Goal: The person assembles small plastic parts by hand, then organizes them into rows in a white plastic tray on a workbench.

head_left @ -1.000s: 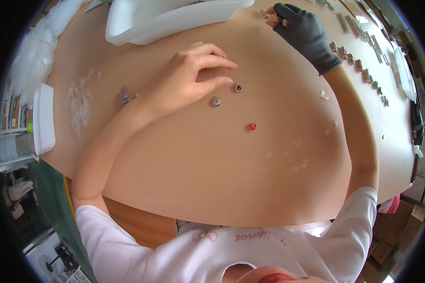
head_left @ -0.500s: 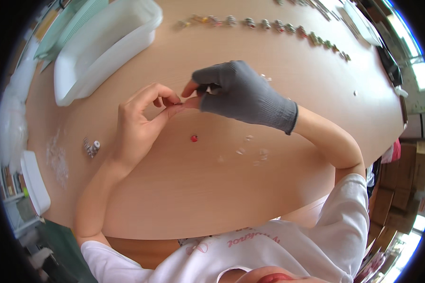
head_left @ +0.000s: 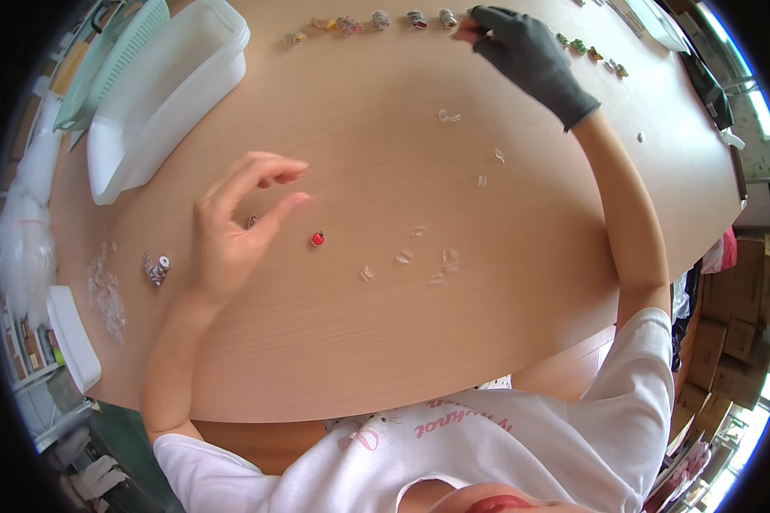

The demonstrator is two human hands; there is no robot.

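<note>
My bare left hand (head_left: 239, 222) hovers over the left of the table, thumb and fingers apart, with nothing between the tips. Beside its thumb shows a small dark-rimmed piece (head_left: 252, 221), partly covered. To the right of that hand lies a red apple-shaped charm (head_left: 317, 239) with a metal edge. My right hand (head_left: 530, 60), in a grey fingerless glove, reaches to the far row of small charm stacks (head_left: 417, 19). Its fingertips are drawn together at the row; whatever they pinch is hidden. Left of my left forearm is a striped little stack (head_left: 156, 268) with a white end.
Clear plastic scraps (head_left: 405, 256) are scattered mid-table, and a heap of clear bits (head_left: 106, 295) is at the left. A long white tub (head_left: 167, 111) and a pale green basket (head_left: 115, 68) stand far left. A white tray (head_left: 73, 338) sits by the left edge.
My hands have parted from each other. The right hand moved away to the far row; the left hand's fingers opened from a pinch. The view has shifted slightly.
</note>
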